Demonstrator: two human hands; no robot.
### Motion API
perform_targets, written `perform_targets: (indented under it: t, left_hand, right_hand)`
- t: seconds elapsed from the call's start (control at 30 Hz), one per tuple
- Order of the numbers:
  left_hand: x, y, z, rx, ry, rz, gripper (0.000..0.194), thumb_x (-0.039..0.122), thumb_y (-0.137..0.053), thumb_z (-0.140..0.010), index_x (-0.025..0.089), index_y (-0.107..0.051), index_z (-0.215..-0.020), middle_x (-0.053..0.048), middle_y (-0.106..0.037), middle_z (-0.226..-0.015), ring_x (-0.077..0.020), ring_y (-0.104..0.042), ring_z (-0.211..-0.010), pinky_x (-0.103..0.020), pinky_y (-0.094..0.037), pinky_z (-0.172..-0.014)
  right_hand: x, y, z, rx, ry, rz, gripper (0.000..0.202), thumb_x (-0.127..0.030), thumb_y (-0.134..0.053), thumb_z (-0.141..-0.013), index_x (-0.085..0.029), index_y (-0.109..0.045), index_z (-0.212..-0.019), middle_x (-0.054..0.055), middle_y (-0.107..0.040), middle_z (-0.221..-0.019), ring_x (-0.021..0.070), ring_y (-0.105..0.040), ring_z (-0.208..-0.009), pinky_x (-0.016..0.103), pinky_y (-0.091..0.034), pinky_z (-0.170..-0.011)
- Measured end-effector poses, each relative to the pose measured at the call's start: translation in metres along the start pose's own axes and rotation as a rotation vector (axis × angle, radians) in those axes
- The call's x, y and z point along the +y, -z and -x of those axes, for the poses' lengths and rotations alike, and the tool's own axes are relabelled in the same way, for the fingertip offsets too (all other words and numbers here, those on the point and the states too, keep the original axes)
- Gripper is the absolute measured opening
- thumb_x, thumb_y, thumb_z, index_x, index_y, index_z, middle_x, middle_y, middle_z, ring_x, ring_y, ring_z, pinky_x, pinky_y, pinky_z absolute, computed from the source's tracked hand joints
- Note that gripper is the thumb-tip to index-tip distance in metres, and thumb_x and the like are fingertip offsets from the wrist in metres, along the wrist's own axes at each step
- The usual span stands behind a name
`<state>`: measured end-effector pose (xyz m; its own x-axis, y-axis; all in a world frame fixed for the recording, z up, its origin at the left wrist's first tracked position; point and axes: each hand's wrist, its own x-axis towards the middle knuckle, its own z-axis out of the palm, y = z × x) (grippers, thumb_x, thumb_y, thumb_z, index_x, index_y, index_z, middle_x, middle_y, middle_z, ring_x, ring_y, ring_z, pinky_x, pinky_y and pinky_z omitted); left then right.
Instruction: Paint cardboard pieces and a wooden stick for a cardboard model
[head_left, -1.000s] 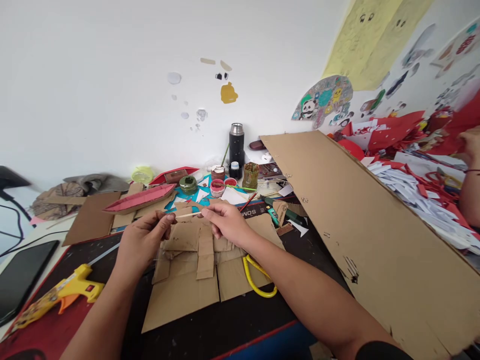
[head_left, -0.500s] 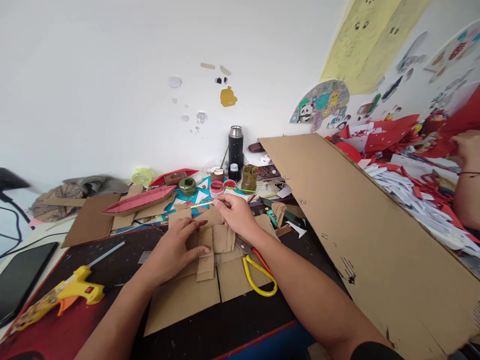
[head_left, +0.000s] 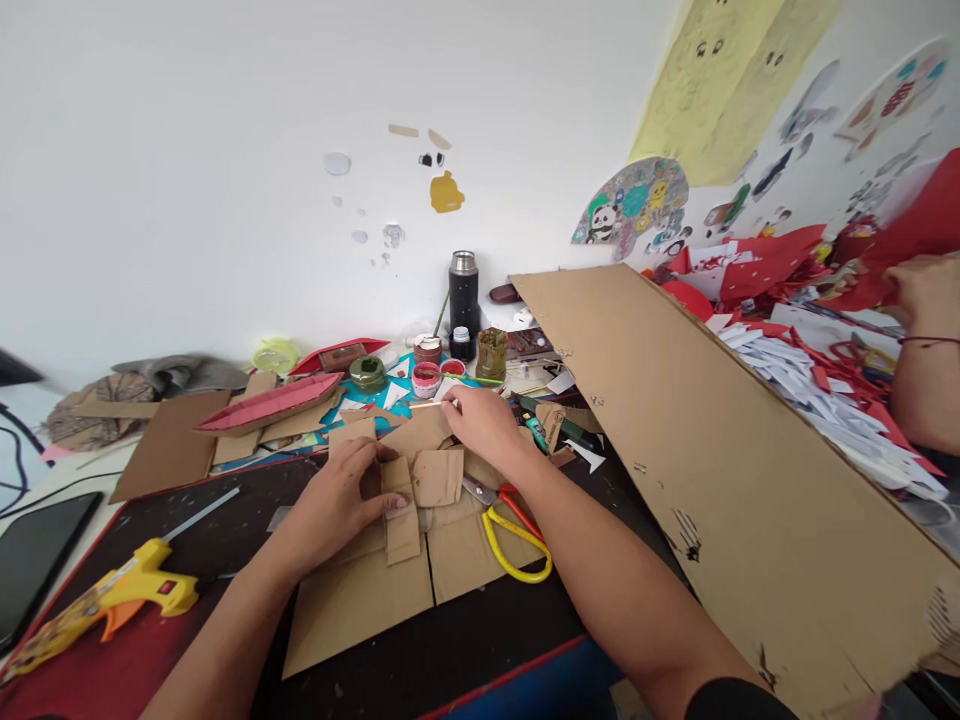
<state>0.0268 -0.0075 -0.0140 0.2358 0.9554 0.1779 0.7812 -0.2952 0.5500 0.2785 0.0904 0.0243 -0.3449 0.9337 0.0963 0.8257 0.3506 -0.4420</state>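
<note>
Pinching a thin stick (head_left: 425,404), right hand (head_left: 480,422)

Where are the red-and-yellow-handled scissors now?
In the head view, the scissors lie just right of centre, partly over the flat brown cardboard, beside the right forearm.

Plain brown is seen on cardboard strip (head_left: 403,530) at 7 o'clock; yellow on glue gun (head_left: 146,580) at 8. Scissors handles (head_left: 490,540) at 5:30 are coloured yellow and red. Boat (head_left: 270,405) at 9 is lined pink. Cutout (head_left: 634,208) at 2: grey, panda-patterned.
</note>
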Motion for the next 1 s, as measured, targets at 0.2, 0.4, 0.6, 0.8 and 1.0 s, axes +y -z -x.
perform_targets:
  t: [0.2, 0.4, 0.6, 0.8, 1.0]
  left_hand:
    - [-0.004, -0.003, 0.0, 0.028, -0.003, -0.017, 0.039, 0.053, -0.078, -0.091, 0.026, -0.076, -0.12, -0.009, -0.077, -0.127, -0.0349, -0.072, -0.127, -0.05, -0.059, -0.113]
    - [0.007, 0.005, -0.002, 0.134, 0.074, 0.058, 0.049, 0.056, -0.069, -0.095, 0.025, -0.077, -0.131, -0.008, -0.081, -0.113, -0.0301, -0.077, -0.106, -0.044, -0.062, -0.098]
    - [0.014, 0.018, -0.002, 0.349, 0.179, 0.021, 0.043, 0.054, -0.06, -0.099, 0.024, -0.078, -0.124, -0.009, -0.084, -0.11, -0.025, -0.074, -0.08, -0.038, -0.059, -0.077]
    - [0.015, 0.018, -0.003, 0.364, 0.051, -0.079, 0.03, 0.049, -0.058, -0.1, 0.028, -0.08, -0.104, -0.009, -0.084, -0.105, -0.0317, -0.078, -0.102, -0.043, -0.06, -0.096]
    - [0.012, 0.018, -0.001, 0.33, 0.095, -0.092, 0.029, 0.052, -0.06, -0.099, 0.03, -0.08, -0.099, -0.008, -0.087, -0.104, -0.0315, -0.079, -0.1, -0.043, -0.061, -0.095]
  right_hand:
    - [0.01, -0.003, -0.006, 0.046, -0.004, -0.086, 0.026, -0.03, -0.062, -0.113, -0.02, -0.085, -0.121, 0.012, -0.087, -0.114, 0.0281, -0.079, -0.105, 0.033, -0.048, -0.083]
    - [0.002, -0.012, 0.0, 0.022, 0.147, -0.362, 0.019, -0.029, -0.07, -0.109, -0.021, -0.086, -0.113, 0.007, -0.085, -0.1, 0.0227, -0.071, -0.088, 0.031, -0.042, -0.074]
    - [-0.008, -0.013, 0.007, -0.039, 0.17, -0.525, 0.019, -0.029, -0.071, -0.108, -0.02, -0.087, -0.114, 0.002, -0.079, -0.087, 0.0178, -0.065, -0.078, 0.028, -0.039, -0.072]
    - [-0.013, -0.017, 0.011, -0.091, 0.181, -0.595, 0.019, -0.03, -0.071, -0.107, -0.019, -0.086, -0.113, 0.0, -0.074, -0.083, 0.0161, -0.06, -0.074, 0.028, -0.036, -0.069]
    - [-0.013, -0.018, 0.012, -0.081, 0.176, -0.629, 0.019, -0.032, -0.071, -0.108, -0.019, -0.086, -0.111, -0.002, -0.069, -0.078, 0.0153, -0.057, -0.072, 0.028, -0.036, -0.067]
